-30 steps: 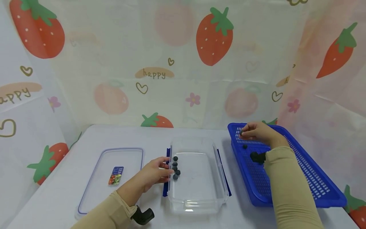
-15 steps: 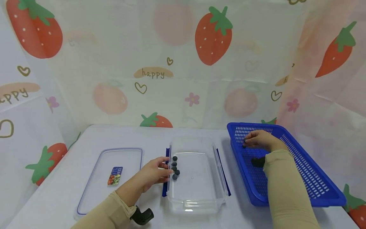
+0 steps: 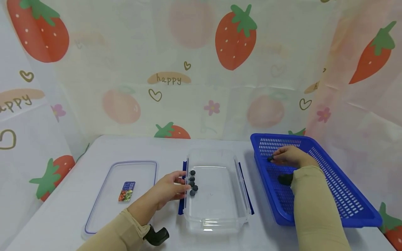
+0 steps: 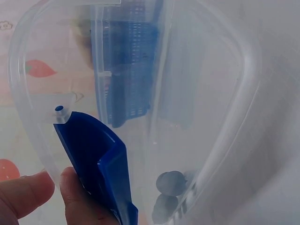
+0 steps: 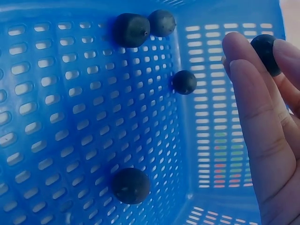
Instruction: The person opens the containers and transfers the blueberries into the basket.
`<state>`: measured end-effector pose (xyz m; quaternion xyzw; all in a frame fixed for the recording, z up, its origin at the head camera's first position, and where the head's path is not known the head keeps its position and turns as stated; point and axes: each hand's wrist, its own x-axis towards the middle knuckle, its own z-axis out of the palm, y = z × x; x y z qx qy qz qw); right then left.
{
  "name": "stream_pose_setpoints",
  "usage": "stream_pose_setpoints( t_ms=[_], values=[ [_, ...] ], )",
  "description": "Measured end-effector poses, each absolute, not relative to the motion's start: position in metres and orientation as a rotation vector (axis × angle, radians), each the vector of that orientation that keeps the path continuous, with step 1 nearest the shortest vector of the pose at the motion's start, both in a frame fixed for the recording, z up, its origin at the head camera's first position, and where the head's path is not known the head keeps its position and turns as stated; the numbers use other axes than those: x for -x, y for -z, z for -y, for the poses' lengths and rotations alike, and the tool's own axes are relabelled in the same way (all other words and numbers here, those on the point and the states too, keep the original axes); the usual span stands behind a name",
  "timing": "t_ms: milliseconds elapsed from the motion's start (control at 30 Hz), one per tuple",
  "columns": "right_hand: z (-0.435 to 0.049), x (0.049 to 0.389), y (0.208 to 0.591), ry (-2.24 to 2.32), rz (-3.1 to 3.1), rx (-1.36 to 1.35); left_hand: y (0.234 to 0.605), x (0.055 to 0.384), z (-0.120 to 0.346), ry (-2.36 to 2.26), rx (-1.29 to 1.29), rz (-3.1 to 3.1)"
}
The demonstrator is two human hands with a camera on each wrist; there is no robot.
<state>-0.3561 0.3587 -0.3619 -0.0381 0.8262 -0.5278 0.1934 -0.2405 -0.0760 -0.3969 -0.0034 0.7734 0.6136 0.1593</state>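
My left hand (image 3: 171, 190) grips the left side of a clear plastic box (image 3: 216, 223), thumb at the rim and fingers by the blue side latch (image 4: 101, 159). Inside the box, several blueberries (image 3: 192, 173) lie in a line along its left wall; two of these blueberries (image 4: 171, 183) show through the plastic in the left wrist view. Over the blue basket (image 3: 273, 205), my right hand (image 3: 290, 156) pinches one blueberry (image 5: 265, 54) between thumb and fingers. Several loose blueberries (image 5: 131, 185) sit on the basket's floor below that hand.
The box's clear lid (image 3: 103, 212), with a blue seal and a printed label (image 3: 127, 191), lies on the white table (image 3: 169, 150) to the left. The basket stands at the right edge. A strawberry-printed curtain (image 3: 201, 69) surrounds the table.
My right hand has moved down and slightly right, from the basket's far rim to lower inside it. The left hand and the box have stayed in place.
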Motion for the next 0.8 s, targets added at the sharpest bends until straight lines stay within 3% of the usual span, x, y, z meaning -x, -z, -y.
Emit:
stream_pose_setpoints(
  t_ms=[800],
  values=[
    [-0.3612,0.3529,0.3583,1.545,-2.304,0.077,0.396,0.2392,0.0751,-1.77,0.017,-2.194]
  ],
)
